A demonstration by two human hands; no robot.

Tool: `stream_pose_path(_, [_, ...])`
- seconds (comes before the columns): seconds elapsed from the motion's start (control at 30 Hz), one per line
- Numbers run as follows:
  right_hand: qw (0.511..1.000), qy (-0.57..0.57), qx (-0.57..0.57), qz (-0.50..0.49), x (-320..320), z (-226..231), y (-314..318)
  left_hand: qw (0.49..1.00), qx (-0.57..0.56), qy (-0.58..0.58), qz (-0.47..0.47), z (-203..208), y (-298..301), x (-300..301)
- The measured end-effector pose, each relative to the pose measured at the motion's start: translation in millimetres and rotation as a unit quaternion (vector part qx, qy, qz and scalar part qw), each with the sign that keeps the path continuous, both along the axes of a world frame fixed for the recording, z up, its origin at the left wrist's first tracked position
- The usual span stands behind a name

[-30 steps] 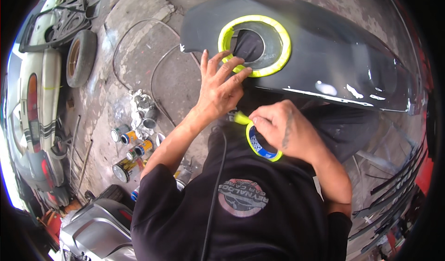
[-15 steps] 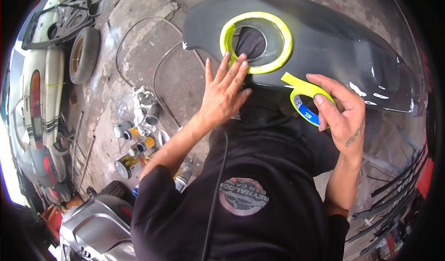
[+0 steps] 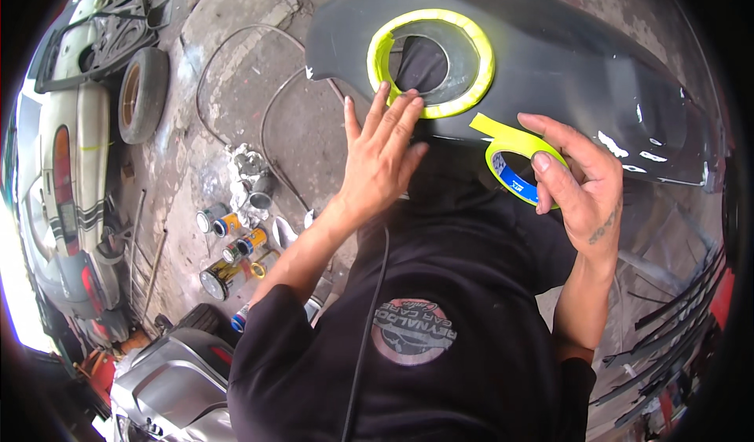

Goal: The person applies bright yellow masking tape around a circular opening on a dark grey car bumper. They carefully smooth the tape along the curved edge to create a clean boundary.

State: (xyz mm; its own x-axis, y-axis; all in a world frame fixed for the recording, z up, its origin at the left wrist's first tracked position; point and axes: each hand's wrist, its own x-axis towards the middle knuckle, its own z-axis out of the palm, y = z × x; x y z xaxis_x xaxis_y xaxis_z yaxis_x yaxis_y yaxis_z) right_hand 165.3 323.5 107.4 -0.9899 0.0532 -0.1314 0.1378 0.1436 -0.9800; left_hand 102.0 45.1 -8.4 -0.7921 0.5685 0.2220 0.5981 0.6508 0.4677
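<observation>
Tape roll point(image 3: 528, 142), yellow with blue core, sits in the right hand point(image 3: 585, 184), gripped between thumb and fingers; free end juts leftward from that hand. Left hand point(image 3: 378, 158) grasps nothing, fingers spread, fingertips at the near edge of the yellow taped ring point(image 3: 486, 63). Dark grey panel point(image 3: 565, 57) lies ahead of both hands. Versus 1.0 s earlier: right hand and roll are farther right of left hand; left hand remains at ring.

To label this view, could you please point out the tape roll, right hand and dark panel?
Tape roll point(image 3: 514, 182), head view: blue inner core.
Right hand point(image 3: 587, 191), head view: middle of the hand.
Dark panel point(image 3: 554, 69), head view: bare middle of its surface.
</observation>
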Motion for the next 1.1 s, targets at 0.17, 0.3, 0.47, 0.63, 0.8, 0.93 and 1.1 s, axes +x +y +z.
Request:
stream_pose_path(0.17, [1.000,-0.009,-0.016,0.010,-1.2,3.3,4.0,0.998,-0.047,0.033,0.012,0.5,-10.2,-24.5])
stream_pose_path(0.3, [0.999,-0.015,-0.034,0.001,0.6,0.7,0.7,0.995,-0.068,0.058,0.034,-3.1,-19.5,-43.4])
stream_pose_path(0.47, [0.997,-0.028,-0.066,0.013,6.6,-12.5,-21.5,0.991,0.041,0.051,0.113,5.0,-25.0,-43.7])
stream_pose_path(0.63, [0.993,0.115,0.021,0.033,3.8,-41.0,-47.9,0.829,0.350,-0.395,0.188,24.8,-28.2,-14.2])
stream_pose_path(0.8, [0.988,0.130,0.062,0.060,-0.3,-44.1,-65.8,0.679,0.494,-0.523,0.147,32.8,-13.2,5.0])
stream_pose_path(0.93, [0.986,0.136,0.070,0.065,-6.3,-51.6,-78.2,0.720,0.478,-0.462,0.196,26.4,-12.6,-3.5])
stream_pose_path(1.1, [0.971,0.172,0.155,0.059,-7.0,-54.7,-93.0,0.846,0.352,-0.313,0.250,3.6,-24.5,-38.5])
